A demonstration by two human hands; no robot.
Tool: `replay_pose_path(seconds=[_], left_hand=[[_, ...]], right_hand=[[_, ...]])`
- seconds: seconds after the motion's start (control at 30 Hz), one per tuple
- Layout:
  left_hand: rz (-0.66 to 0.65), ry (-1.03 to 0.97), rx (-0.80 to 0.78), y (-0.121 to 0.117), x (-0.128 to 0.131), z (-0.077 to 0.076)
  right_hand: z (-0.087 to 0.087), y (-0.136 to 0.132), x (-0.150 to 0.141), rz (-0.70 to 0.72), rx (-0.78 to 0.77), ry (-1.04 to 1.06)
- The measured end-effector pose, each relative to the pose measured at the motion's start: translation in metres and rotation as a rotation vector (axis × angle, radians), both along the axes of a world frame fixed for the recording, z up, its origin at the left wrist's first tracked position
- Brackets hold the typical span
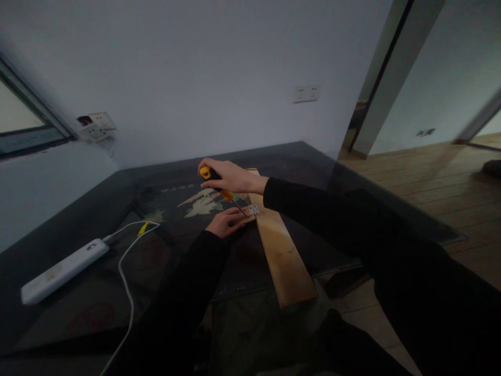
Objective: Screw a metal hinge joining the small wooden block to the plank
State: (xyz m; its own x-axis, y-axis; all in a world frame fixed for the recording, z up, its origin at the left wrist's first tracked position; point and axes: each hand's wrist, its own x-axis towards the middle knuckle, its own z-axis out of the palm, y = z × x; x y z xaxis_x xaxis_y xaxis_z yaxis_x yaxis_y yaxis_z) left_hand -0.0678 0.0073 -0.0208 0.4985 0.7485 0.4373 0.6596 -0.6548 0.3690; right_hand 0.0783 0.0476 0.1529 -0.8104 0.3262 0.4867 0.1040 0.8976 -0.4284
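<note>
My right hand is closed round the yellow and black handle of a screwdriver. The screwdriver slants down to the right, its thin shaft ending beside a silver metal hinge. That hinge lies across the joint between a long wooden plank and a small wooden piece. On the hinge's left side, my left hand grips the small piece, fingertips close to the screwdriver's tip. Any screw under the tip is too small to make out.
The plank's near end juts past the front edge of the dark table. At left lies a white power strip with a white cable bearing a yellow tag. A wall with sockets stands behind the table.
</note>
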Motion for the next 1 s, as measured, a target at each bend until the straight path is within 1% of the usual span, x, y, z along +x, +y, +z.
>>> replay_pose_path(seconds=[0.07,0.13,0.23,0.3,0.33,0.4,0.47,0.53,0.6,0.67,0.73,0.8,0.83,0.9,0.93,1.0], left_hand=[[0.014,0.001,-0.011,-0.001,0.0,0.0],[0.019,0.005,-0.021,-0.001,0.0,0.0],[0.012,0.003,-0.025,-0.003,0.0,0.001],[0.021,-0.006,-0.004,-0.004,0.001,0.002],[0.037,-0.01,0.014,-0.004,0.002,0.003],[0.077,-0.014,0.055,-0.005,0.004,0.005],[0.102,-0.014,0.09,-0.007,0.008,0.009],[0.106,-0.017,0.115,-0.009,0.012,0.012],[0.119,-0.031,0.137,-0.01,0.016,0.014],[0.141,-0.049,0.153,-0.011,0.021,0.015],[0.157,-0.058,0.155,-0.011,0.024,0.015],[0.175,-0.064,0.149,-0.011,0.028,0.014],[0.183,-0.069,0.146,-0.01,0.029,0.014],[0.19,-0.08,0.14,-0.01,0.031,0.013],[0.193,-0.088,0.139,-0.01,0.032,0.014],[0.196,-0.099,0.138,-0.01,0.034,0.015]], right_hand=[[0.005,0.001,0.005,-0.006,0.013,0.042],[0.011,0.002,0.013,-0.043,0.027,0.083],[0.018,0.001,0.033,-0.171,0.064,0.102],[0.02,-0.002,0.052,-0.237,0.084,0.117],[0.02,-0.003,0.064,-0.255,0.074,0.123],[0.018,-0.005,0.09,-0.293,0.002,0.155],[0.01,-0.005,0.121,-0.38,-0.113,0.284],[-0.006,-0.004,0.156,-0.494,-0.288,0.504],[-0.031,-0.006,0.19,-0.588,-0.509,0.741],[-0.064,-0.014,0.219,-0.601,-0.766,0.916],[-0.098,-0.027,0.24,-0.555,-0.992,1.004],[-0.124,-0.04,0.251,-0.547,-1.11,1.07],[-0.134,-0.046,0.254,-0.533,-1.149,1.066],[-0.144,-0.052,0.258,-0.522,-1.141,1.005],[-0.146,-0.052,0.259,-0.541,-1.093,0.955],[-0.148,-0.048,0.262,-0.642,-0.894,0.809]])
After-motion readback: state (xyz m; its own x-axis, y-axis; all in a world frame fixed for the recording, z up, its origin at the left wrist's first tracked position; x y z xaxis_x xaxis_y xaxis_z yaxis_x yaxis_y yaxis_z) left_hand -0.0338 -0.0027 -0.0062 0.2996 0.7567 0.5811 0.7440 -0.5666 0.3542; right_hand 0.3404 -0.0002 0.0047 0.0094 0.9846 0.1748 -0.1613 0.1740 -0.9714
